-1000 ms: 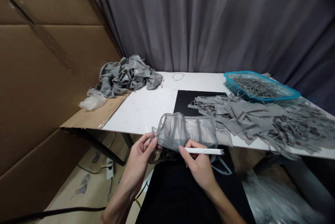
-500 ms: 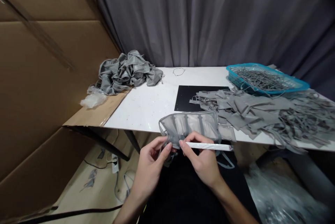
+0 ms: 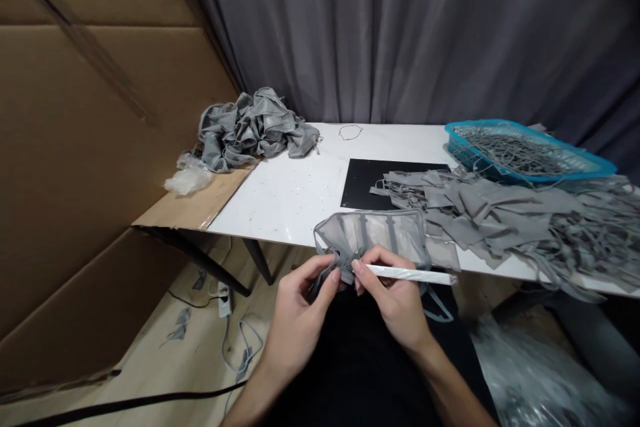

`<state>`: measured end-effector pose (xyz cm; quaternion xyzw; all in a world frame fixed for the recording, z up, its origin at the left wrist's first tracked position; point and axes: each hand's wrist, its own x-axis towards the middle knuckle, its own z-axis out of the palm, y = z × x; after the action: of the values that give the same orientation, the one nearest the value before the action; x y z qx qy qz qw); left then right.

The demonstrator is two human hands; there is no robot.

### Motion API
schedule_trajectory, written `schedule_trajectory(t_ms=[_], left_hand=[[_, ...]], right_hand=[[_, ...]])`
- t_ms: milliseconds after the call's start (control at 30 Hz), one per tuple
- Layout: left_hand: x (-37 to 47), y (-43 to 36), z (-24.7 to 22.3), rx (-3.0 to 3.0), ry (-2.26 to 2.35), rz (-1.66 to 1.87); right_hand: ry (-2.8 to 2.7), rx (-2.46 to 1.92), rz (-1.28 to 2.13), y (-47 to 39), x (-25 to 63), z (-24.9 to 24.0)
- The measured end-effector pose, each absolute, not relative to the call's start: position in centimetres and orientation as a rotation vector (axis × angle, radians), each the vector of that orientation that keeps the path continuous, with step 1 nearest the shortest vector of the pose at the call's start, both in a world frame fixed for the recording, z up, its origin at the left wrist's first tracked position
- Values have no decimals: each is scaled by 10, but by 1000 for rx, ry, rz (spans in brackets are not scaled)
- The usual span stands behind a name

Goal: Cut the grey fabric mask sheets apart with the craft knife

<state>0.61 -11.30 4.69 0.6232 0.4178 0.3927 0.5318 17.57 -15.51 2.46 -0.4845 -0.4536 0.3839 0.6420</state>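
A grey fabric piece [image 3: 375, 230] with sheer panels and darker strips lies over the table's front edge and hangs toward my lap. My left hand [image 3: 305, 310] pinches its gathered lower left edge between thumb and fingers. Close beside it, my right hand [image 3: 393, 294] is closed round a thin white stick-like tool [image 3: 413, 274], whose far end points right. The tip of the tool at the fabric is hidden by my right fingers. A grey loop of strap dangles below the fabric on the right.
Crumpled grey fabric pieces [image 3: 257, 127] are heaped at the back left beside a clear plastic bag [image 3: 189, 175]. Flat grey pieces [image 3: 485, 207] cover the right side, partly over a black mat [image 3: 365, 184]. A blue basket [image 3: 590, 166] holds grey cords. Cardboard [image 3: 90, 147] stands left.
The whole view has shifted slightly, so the scene sits further right. My left hand has bunched the fabric edge more tightly, while my right hand keeps the white tool.
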Motion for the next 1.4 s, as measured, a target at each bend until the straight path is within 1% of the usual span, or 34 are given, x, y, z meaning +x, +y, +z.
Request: schedule_trajectory(t_ms=[167, 300, 400, 600, 733, 933, 1200, 1400], left_hand=[[6, -113, 46, 1541, 1006, 956], [5, -115, 43, 1598, 1008, 968], [4, -116, 41, 1653, 1028, 975], [9, -118, 44, 1677, 1074, 1023], [9, -118, 46, 1680, 1103, 1051], [2, -112, 50, 1632, 1142, 1161], [-5, -96, 55, 1500, 1167, 1194], [5, -86, 52, 1525, 1113, 1055]], right_hand=[[-1045, -1108, 892, -155, 175, 23], [-1115, -1192, 765, -157, 174, 22], [-1276, -1286, 524, -161, 171, 21], [-1516, -1414, -179, -162, 164, 18], [-1503, -1512, -400, -154, 178, 19], [-1416, -1676, -627, -131, 237, 33], [-1463, -1860, -859, -113, 335, 78], [-1278, -2038, -1065, -130, 419, 107]])
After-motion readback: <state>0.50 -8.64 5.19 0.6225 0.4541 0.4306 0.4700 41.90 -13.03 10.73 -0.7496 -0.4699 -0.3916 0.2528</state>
